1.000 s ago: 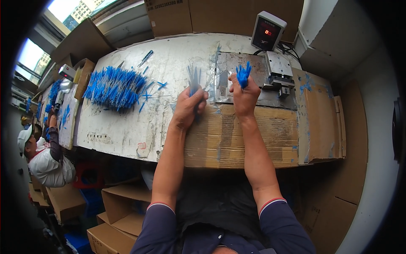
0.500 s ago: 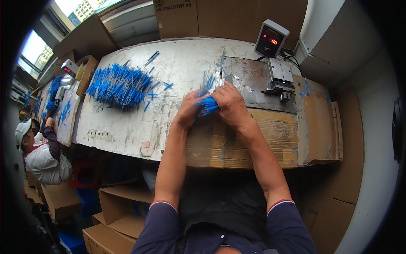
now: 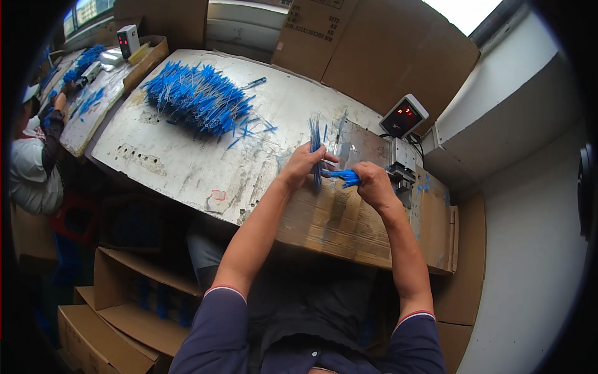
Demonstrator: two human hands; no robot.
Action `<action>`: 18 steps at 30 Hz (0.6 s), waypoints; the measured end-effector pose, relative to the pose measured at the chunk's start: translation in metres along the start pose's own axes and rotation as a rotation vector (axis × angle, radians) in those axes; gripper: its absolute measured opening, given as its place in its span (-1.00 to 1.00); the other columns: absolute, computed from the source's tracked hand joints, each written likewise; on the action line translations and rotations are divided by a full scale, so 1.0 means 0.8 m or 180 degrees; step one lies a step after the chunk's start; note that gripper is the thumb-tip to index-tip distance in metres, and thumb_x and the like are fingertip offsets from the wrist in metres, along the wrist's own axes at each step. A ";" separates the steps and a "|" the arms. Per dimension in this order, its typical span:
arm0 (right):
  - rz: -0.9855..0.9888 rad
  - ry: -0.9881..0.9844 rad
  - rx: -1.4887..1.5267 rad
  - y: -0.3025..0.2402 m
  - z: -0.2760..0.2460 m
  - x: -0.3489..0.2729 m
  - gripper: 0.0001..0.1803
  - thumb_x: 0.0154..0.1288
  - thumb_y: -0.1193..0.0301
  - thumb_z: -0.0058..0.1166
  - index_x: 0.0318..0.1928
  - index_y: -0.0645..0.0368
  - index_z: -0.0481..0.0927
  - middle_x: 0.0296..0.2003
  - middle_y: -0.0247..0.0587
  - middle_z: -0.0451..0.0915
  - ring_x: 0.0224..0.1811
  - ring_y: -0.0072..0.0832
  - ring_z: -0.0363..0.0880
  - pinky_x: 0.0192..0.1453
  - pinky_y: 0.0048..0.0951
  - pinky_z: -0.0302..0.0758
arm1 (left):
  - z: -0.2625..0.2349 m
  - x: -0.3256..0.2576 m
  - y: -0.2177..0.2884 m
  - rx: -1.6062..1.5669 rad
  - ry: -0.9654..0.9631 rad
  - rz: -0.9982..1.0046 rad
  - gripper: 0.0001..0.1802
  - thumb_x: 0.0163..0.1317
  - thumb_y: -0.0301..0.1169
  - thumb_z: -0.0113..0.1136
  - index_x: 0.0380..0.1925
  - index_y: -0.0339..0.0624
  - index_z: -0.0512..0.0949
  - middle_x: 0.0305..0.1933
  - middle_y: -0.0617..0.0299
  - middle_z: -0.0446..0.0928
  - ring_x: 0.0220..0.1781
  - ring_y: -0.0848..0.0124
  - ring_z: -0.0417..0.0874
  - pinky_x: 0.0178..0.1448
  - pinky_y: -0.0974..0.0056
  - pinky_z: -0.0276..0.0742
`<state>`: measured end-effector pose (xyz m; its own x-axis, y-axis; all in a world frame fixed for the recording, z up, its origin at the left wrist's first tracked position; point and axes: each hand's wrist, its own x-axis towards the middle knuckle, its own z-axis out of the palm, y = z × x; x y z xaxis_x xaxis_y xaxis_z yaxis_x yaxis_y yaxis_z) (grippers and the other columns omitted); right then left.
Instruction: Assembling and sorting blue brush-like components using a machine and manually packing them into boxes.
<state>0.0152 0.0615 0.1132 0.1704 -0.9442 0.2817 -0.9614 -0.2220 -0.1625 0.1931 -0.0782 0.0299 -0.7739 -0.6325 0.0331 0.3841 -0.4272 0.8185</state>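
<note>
Reaching up from the lower edge, two bare forearms in dark sleeves with striped cuffs meet over a worn cardboard sheet (image 3: 349, 227) that covers the near part of the bench. The left hand (image 3: 303, 165) is closed around a bundle of thin clear strands with blue ends (image 3: 315, 140), which stands upright out of the fist. Just to its right, the right hand (image 3: 374, 184) is clenched on a bunch of blue-tipped pieces (image 3: 344, 177) that points sideways toward the left hand, the two hands almost touching. Behind the right hand sits a small metal bench device (image 3: 402, 171), partly hidden by it, and just beyond that a tilted grey counter with red lit digits (image 3: 405, 116). Farther left on the scuffed white tabletop (image 3: 180, 156) lies a big heap of blue-tipped strands (image 3: 196, 96), with loose ones scattered at its near edge. Brown cardboard panels (image 3: 380, 50) lean behind the bench. Far left, another person in a white top (image 3: 28, 174) works at a neighbouring table.
</note>
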 end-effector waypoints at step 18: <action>0.2080 0.2644 0.4986 -0.031 0.120 0.016 -0.90 0.41 0.62 0.19 -0.10 0.28 0.60 -0.37 -0.22 0.67 -0.43 -0.48 0.65 -0.38 -0.43 0.60 | 0.007 0.003 0.004 0.0050 0.0363 0.0103 -0.76 0.47 -0.27 0.29 -0.06 -0.15 0.50 -0.36 0.32 0.57 -0.51 0.58 0.50 -0.41 0.45 0.43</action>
<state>0.0624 0.0314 0.0302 -0.6844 -0.7254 0.0736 0.2960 -0.3686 -0.8812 0.1897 -0.0777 0.0361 -0.6986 -0.7155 -0.0050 0.3993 -0.3957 0.8271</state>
